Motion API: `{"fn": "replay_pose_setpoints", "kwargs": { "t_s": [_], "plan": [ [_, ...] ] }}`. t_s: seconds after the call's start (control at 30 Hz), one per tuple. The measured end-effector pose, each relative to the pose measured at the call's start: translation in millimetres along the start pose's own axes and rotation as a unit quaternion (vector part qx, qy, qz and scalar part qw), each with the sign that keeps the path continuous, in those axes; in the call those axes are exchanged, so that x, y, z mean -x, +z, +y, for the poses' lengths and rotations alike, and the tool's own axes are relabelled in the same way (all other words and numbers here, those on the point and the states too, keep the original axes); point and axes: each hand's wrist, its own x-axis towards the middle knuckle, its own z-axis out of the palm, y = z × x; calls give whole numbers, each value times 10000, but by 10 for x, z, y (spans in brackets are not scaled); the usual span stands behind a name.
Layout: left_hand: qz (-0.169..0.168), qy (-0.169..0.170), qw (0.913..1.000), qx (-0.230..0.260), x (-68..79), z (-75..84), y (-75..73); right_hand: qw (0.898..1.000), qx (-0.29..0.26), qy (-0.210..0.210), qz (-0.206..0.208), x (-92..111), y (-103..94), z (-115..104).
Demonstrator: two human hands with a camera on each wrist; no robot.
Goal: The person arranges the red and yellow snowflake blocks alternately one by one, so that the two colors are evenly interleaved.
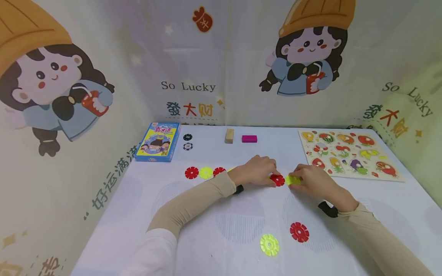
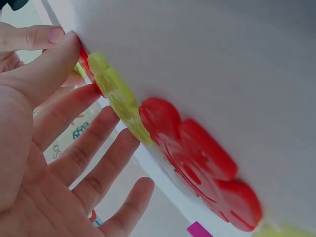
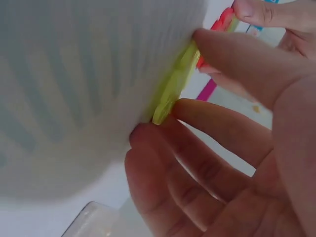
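In the head view, a row of flat, notched plastic flower discs runs across the table. My left hand [image 1: 257, 170] pinches a red flower disc [image 1: 277, 180] between thumb and forefinger, its other fingers spread along the row in the left wrist view. To its right, my right hand [image 1: 315, 182] grips a yellow-green flower disc [image 1: 292, 180] by its edges, thumb on the near side and fingers on the far side. The two discs meet edge to edge. My left forearm and hand hide the row's middle; a red disc [image 1: 191, 173] and a yellow-green disc [image 1: 206, 173] show at its left end.
Nearer me lie a loose red disc [image 1: 299, 232] and a loose yellow-green disc [image 1: 269, 245]. Farther back are a blue-and-yellow card box [image 1: 157, 142], two chips [image 1: 188, 146], a wooden block [image 1: 229, 136], a magenta block [image 1: 249, 138] and a fruit puzzle board [image 1: 348, 153].
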Motion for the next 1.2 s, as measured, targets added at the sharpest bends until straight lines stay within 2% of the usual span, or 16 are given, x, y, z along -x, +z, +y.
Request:
{"fn": "replay_pose_setpoints", "kwargs": {
  "t_s": [0.2, 0.33, 0.47, 0.53, 0.6, 0.73, 0.8, 0.9, 1.03, 1.2],
  "plan": [
    [15, -25, 10000, 55, 18, 5, -27, 9998, 134, 118, -18, 22, 21, -45],
    [37, -28, 10000, 86, 10, 21, -29, 9993, 118, 338, -69, 71, -12, -74],
    [49, -23, 10000, 51, 0, 34, -45, 9993, -64, 365, -61, 194, -82, -230],
    [0, -81, 10000, 4, -10, 43, -58, 9995, -255, 105, -154, 285, -101, -395],
    [-94, -180, 9998, -11, -38, 57, -71, 9979, -428, -355, -344, 388, -98, -601],
    [-243, -264, 9993, 34, -165, 131, -86, 9844, -576, -1427, -850, 588, -17, -994],
    [-301, -190, 9993, 74, -235, 186, -90, 9767, -551, -1892, -848, 659, 50, -1131],
    [-430, -128, 9990, 85, -308, 261, -85, 9721, -461, -2223, -597, 708, 128, -1234],
    [-572, -209, 9981, 52, -328, 324, -67, 9784, -347, -2011, -333, 712, 127, -1197],
    [-513, -201, 9984, -108, -328, 355, -45, 9909, -344, -1220, -453, 758, 20, -971]
  ]
}}
